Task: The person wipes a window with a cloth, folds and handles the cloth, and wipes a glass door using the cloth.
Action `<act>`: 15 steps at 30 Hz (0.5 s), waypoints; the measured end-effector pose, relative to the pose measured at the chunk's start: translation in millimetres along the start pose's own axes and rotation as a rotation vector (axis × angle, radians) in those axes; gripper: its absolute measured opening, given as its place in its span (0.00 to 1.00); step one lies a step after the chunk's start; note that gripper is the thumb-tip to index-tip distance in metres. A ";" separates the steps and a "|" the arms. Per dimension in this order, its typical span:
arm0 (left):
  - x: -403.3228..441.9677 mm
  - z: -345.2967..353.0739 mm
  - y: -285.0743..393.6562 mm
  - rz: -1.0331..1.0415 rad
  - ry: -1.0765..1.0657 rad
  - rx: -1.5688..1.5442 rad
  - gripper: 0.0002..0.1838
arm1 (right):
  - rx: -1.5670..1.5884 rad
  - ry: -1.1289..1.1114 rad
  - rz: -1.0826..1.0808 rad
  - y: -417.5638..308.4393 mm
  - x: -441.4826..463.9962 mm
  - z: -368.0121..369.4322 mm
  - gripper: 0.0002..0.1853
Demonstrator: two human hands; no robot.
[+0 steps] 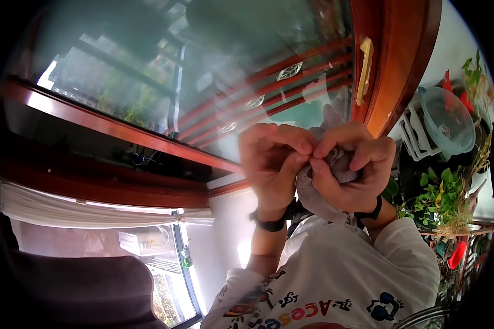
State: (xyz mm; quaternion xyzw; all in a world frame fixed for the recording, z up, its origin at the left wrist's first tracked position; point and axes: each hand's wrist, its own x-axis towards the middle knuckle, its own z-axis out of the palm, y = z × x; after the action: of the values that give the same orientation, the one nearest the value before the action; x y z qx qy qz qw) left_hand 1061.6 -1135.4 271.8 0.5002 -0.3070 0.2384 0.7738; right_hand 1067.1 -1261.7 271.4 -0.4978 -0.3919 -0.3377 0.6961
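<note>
A bunched grey textured cloth hangs between my two hands, in front of my chest. My right hand is closed around its gathered upper part, with thumb and fingers bent inward. My left hand is closed in a pinch at the cloth's left edge, and its fingertips meet those of my right hand. Exactly what lies between the pinched fingertips is hidden. Both wrists wear dark bands.
Just beyond my hands is a red-brown wood-framed glass panel with a brass handle. To the right are a clear plastic basin, a white rack and potted plants. A dark chair back stands lower left.
</note>
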 end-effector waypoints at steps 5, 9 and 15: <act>-2.2 -2.2 9.9 0.171 -0.055 0.204 0.30 | 0.021 -0.005 0.009 -4.3 -1.1 4.9 0.26; -3.4 2.8 14.0 0.275 -0.059 0.283 0.29 | 0.056 0.033 0.018 -7.1 -2.5 8.8 0.26; -3.2 6.5 20.7 0.313 -0.046 0.333 0.23 | 0.042 0.014 0.057 -13.2 -4.5 8.2 0.26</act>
State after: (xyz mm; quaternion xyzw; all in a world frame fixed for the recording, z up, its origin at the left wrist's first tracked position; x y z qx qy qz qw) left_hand 1043.9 -1133.6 284.6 0.5726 -0.3551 0.3915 0.6267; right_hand 1051.9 -1257.1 274.7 -0.4918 -0.3799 -0.3130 0.7182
